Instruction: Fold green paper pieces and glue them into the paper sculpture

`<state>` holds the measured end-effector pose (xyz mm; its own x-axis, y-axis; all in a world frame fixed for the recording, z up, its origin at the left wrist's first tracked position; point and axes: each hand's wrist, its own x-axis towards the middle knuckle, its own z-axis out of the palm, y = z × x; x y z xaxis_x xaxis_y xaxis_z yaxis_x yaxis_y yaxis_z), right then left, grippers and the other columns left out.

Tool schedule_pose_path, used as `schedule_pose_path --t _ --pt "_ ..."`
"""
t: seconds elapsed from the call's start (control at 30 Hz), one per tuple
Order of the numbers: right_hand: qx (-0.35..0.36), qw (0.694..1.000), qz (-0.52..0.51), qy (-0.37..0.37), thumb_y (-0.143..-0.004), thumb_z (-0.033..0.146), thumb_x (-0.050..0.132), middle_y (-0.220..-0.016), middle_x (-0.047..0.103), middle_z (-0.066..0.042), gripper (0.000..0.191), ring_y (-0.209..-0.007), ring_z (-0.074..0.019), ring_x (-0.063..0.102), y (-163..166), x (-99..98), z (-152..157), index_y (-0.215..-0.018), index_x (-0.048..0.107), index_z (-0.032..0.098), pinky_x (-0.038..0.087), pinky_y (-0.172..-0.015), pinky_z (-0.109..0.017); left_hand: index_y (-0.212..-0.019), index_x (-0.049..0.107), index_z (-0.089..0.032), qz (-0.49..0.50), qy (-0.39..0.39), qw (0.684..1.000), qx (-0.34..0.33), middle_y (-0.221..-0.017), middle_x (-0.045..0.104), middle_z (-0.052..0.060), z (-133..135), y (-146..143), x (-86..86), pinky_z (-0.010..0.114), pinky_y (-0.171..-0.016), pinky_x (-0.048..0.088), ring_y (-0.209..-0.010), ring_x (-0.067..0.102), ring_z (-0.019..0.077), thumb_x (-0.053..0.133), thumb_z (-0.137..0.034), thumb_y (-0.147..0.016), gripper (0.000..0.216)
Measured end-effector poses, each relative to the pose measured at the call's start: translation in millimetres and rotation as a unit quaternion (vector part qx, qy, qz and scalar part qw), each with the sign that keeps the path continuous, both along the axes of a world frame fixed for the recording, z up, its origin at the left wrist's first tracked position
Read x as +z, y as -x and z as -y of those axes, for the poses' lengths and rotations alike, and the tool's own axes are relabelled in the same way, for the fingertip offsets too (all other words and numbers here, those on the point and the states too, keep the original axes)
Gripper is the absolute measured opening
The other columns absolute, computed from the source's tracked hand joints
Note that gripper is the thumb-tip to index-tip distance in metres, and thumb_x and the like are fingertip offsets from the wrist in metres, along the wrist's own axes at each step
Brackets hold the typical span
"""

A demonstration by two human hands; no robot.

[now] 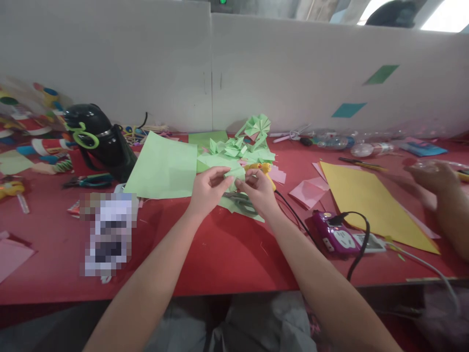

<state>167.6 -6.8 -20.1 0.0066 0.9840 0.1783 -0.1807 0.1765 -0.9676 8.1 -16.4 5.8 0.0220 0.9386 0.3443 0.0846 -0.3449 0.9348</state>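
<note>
Hands meet at the middle of the frame over the red worktop (pixel 227 254): the left hand (pixel 207 188) and the right hand (pixel 258 188) both pinch a small folded piece of green paper (pixel 234 173) held between their fingertips, just above a pair of scissors (pixel 240 199) (mostly hidden under the right hand). The piece lies crosswise between the hands, about equally near each. Behind it sits a pile of folded green shapes (pixel 244 142); a large green sheet (pixel 163 168) lies to its left. A yellow sheet (pixel 370 203) lies at right, where another person's hand (pixel 434 176) shows blurred. The fold's exact form is hard to make out.
</note>
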Motion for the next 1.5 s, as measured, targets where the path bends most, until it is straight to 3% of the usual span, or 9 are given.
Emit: schedule_pose_path --t 0.17,0.3,0.53,0.73,0.9,1.0,1.13,1.27,1.5 --pt "-0.064 0.989 0.118 -0.062 -0.066 0.042 0.081 -0.103 0.063 -0.004 0.046 -0.087 -0.0168 0.062 -2.6 1.3 0.7 -0.1 0.055 0.024 0.054 -0.071 -0.031 -0.103 0.073 -0.019 -0.04 -0.036 0.998 0.008 -0.102 0.075 0.008 -1.1 1.9 -2.6 0.029 -0.077 0.059 -0.091 0.071 0.0203 0.069 -0.031 -0.081 0.025" --pt "-0.012 0.982 0.144 -0.125 -0.077 0.041 0.073 -0.118 0.064 -0.006 0.037 -0.111 -0.0211 0.059 -9.8 9.4 3.6 -0.11 0.064 0.026 0.054 -0.089 -0.036 -0.102 0.073 -0.02 -0.057 -0.063 0.996 0.008 -0.104 0.076 0.007 -3.1 4.2 -2.9 0.03 -0.085 0.058 -0.096 0.071 0.0204 0.067 -0.026 -0.083 0.021" --pt "-0.002 0.986 0.116 -0.117 -0.075 0.042 0.077 -0.084 0.067 -0.003 0.027 -0.079 -0.0164 0.064 -13.0 11.4 4.0 -0.09 0.07 0.021 0.056 -0.075 -0.034 -0.101 0.073 -0.019 -0.06 -0.066 0.996 -0.016 -0.102 0.076 0.006 -5.1 4.8 -5.1 0.03 -0.082 0.057 -0.093 0.071 0.0197 0.063 -0.022 -0.084 0.02" --pt "-0.008 0.99 0.088 -0.106 -0.068 0.043 0.082 -0.075 0.064 0.0 0.03 -0.071 -0.0143 0.062 -10.9 12.2 3.0 -0.081 0.068 0.02 0.055 -0.068 -0.031 -0.098 0.074 -0.018 -0.042 -0.033 0.998 -0.028 -0.093 0.076 0.006 -6.4 3.9 -6.3 0.028 -0.073 0.056 -0.085 0.071 0.0196 0.064 -0.021 -0.081 0.02" --pt "-0.023 0.99 0.093 -0.106 -0.069 0.041 0.082 -0.072 0.064 0.0 0.027 -0.067 -0.0145 0.061 -9.4 11.2 4.1 -0.078 0.068 0.019 0.054 -0.068 -0.032 -0.1 0.074 -0.017 0.003 0.012 0.999 -0.048 -0.095 0.075 0.007 -6.4 1.3 -7.2 0.03 -0.074 0.055 -0.086 0.07 0.0202 0.069 -0.025 -0.078 0.023" --pt "-0.049 0.979 0.128 -0.148 -0.074 0.039 0.079 -0.074 0.065 -0.001 0.021 -0.07 -0.0151 0.061 -8.6 10.2 5.1 -0.079 0.069 0.021 0.054 -0.069 -0.033 -0.102 0.074 -0.017 0.031 0.053 0.995 -0.079 -0.096 0.074 0.008 -5.7 0.8 -5.7 0.032 -0.078 0.054 -0.089 0.068 0.0209 0.072 -0.028 -0.076 0.028" --pt "-0.09 0.943 0.204 -0.248 -0.082 0.031 0.072 -0.081 0.067 -0.003 0.009 -0.076 -0.0159 0.061 -6.2 9.6 6.9 -0.083 0.071 0.022 0.052 -0.071 -0.033 -0.109 0.072 -0.017 0.052 0.126 0.983 -0.122 -0.102 0.072 0.009 -4.0 0.1 -4.0 0.034 -0.084 0.052 -0.094 0.066 0.0215 0.073 -0.037 -0.078 0.037" --pt "-0.097 0.913 0.254 -0.303 -0.084 0.02 0.065 -0.085 0.067 -0.004 0.006 -0.079 -0.017 0.062 -2.9 8.8 9.5 -0.082 0.071 0.022 0.052 -0.075 -0.034 -0.109 0.072 -0.018 0.057 0.158 0.981 -0.094 -0.114 0.069 0.01 -2.3 -4.3 -5.3 0.036 -0.088 0.051 -0.104 0.064 0.0242 0.077 -0.047 -0.073 0.046" --pt "-0.097 0.905 0.258 -0.325 -0.083 0.016 0.065 -0.088 0.067 -0.004 0.011 -0.083 -0.0172 0.063 -0.6 6.9 10.5 -0.087 0.073 0.023 0.052 -0.078 -0.034 -0.101 0.073 -0.013 0.149 0.194 0.963 -0.113 -0.096 0.071 0.009 -1.0 -7.1 -0.8 0.034 -0.083 0.052 -0.09 0.065 0.0189 0.085 -0.037 -0.065 0.045"
